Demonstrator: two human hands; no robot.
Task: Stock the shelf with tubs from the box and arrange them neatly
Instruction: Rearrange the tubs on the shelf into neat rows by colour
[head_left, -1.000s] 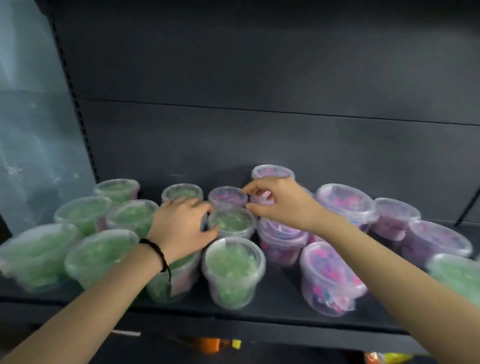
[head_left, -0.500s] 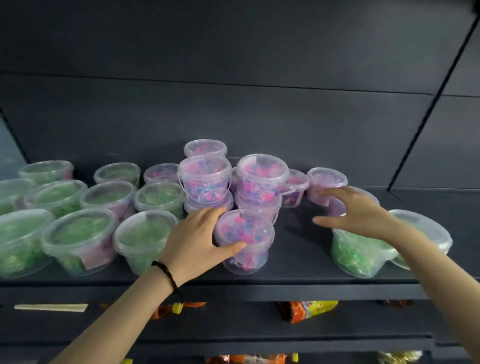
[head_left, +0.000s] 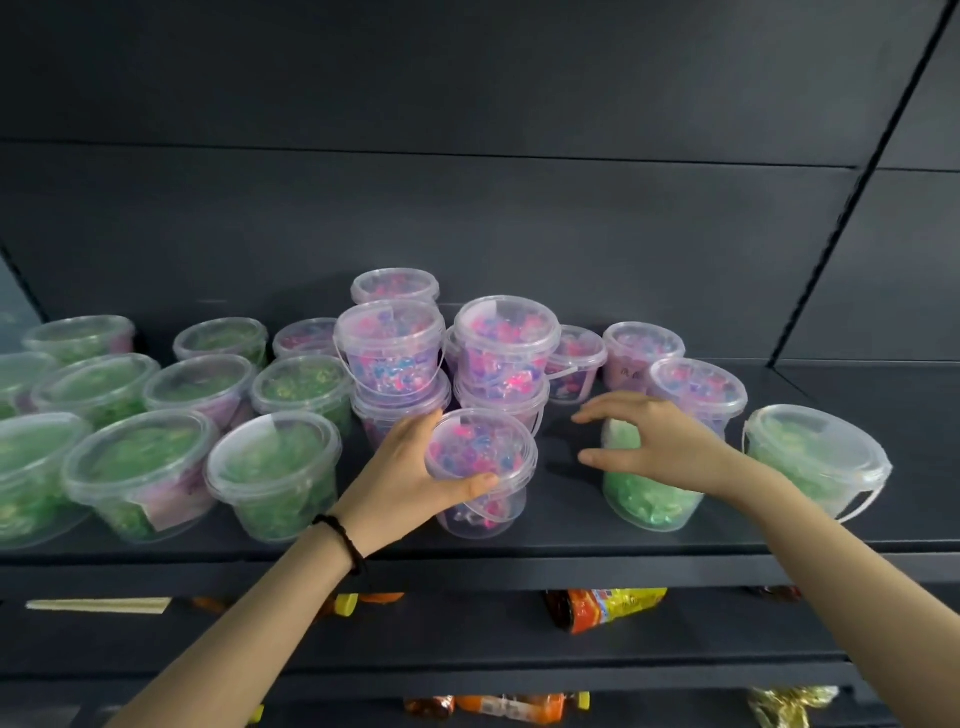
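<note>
Near the middle of the frame, at the front edge of the dark shelf, the left hand grips a pink tub: its fingers curl round the tub's far left side, the thumb lies across the near wall just under the lid rim, and the tub stands upright on the shelf. A black band circles that wrist. Just to the right, the right hand is released, fingers spread and lightly bent, palm down over a green tub; whether it touches the lid I cannot tell. Behind the pink tub, two pink stacks stand side by side, each two high, with more pink ones behind them and to their right. Across the left of the frame, green tubs sit close together in rows, lids on. At the right, a far green tub stands a little apart, its handle hanging down. Along the bottom, a lower shelf holds an orange and yellow packet and, at lower left, a pale flat strip.
</note>
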